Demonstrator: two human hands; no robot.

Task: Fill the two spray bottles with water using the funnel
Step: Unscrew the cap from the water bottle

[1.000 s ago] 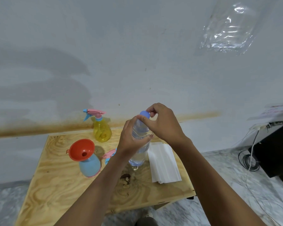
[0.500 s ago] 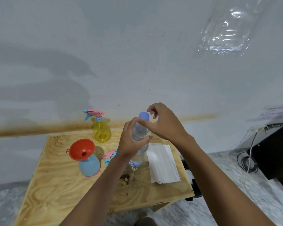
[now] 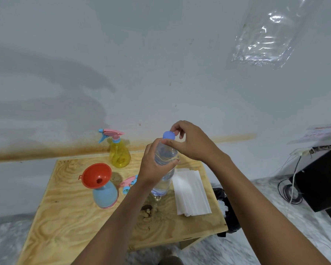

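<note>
Since the earlier frame the right hand (image 3: 193, 144) has shifted little, its fingers still pinched around the blue cap (image 3: 168, 135). The left hand (image 3: 155, 165) is wrapped around the water bottle (image 3: 163, 180), held above the table (image 3: 65, 226). Left of this grip, the orange funnel (image 3: 96, 175) sits in the blue spray bottle (image 3: 105, 196); the yellow spray bottle (image 3: 119, 154) stands behind it.

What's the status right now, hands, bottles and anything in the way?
Left hand grips water bottle; right hand on its cap. Funnel seated in blue spray bottle. Nothing blocking.
</note>
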